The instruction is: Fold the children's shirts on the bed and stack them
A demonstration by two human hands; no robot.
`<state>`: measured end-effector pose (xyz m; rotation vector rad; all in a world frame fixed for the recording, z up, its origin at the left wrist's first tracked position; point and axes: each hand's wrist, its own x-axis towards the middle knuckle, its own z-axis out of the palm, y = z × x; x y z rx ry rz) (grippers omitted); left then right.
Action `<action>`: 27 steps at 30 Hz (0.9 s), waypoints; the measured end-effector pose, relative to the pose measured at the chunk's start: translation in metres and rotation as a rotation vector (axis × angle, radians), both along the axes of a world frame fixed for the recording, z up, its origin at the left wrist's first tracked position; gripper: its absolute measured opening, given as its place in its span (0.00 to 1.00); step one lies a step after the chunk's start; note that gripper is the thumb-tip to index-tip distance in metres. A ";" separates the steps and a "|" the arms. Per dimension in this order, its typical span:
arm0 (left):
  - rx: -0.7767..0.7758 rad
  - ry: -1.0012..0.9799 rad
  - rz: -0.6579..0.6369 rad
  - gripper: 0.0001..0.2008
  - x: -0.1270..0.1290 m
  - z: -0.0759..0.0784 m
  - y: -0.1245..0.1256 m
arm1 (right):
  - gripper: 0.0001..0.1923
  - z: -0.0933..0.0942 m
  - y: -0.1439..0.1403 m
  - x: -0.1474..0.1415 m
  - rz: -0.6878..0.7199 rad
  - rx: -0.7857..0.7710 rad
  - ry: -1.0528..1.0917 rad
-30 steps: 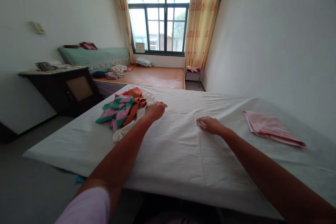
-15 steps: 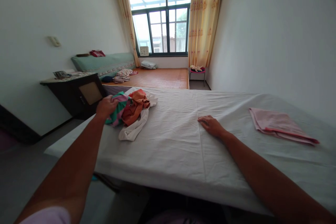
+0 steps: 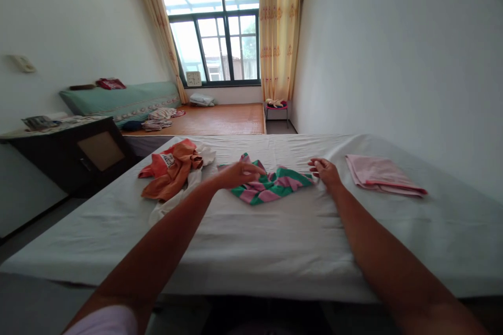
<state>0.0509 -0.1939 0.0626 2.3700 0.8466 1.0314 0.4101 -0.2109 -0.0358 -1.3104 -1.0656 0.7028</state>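
A green-and-pink striped garment (image 3: 271,186) lies crumpled on the white-sheeted table (image 3: 275,251), in front of me. Over its left part is my left hand (image 3: 241,172), fingers loosely stretched out and not closed on the cloth. My right hand (image 3: 324,171) hovers at the garment's right end, its fingers slightly bent and apart. Left of my left hand sits a small heap: an orange-brown garment (image 3: 168,172), a red one with a printed patch (image 3: 153,164) and a white one (image 3: 206,154).
A folded pink cloth (image 3: 383,175) with a red edge rests to the right. A dark cabinet (image 3: 98,149) stands at the left. Beyond the table are a bed with a brown mat (image 3: 223,118), a pink stool (image 3: 277,107) and a curtained window (image 3: 212,47).
The striped garment has come off the heap at the left to the middle of the table, and my left hand has let go of it. The view has turned right.
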 end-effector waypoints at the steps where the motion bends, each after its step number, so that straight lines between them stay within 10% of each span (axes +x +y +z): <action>1: -0.025 0.071 -0.012 0.16 -0.005 -0.005 0.006 | 0.21 0.001 0.000 0.001 -0.007 0.017 -0.017; 9: 0.022 0.490 0.150 0.24 -0.029 -0.053 0.040 | 0.18 0.020 -0.020 -0.050 0.502 0.094 -0.570; 15: 0.057 0.515 0.357 0.20 -0.014 -0.065 0.032 | 0.11 0.049 -0.037 -0.022 0.781 0.148 -0.076; 22: 0.064 -0.103 0.753 0.12 -0.048 -0.033 0.031 | 0.16 0.055 -0.036 0.010 0.495 0.345 0.200; 27: -0.113 -0.506 0.610 0.11 -0.051 -0.019 0.018 | 0.12 0.053 -0.029 0.012 0.321 0.382 0.239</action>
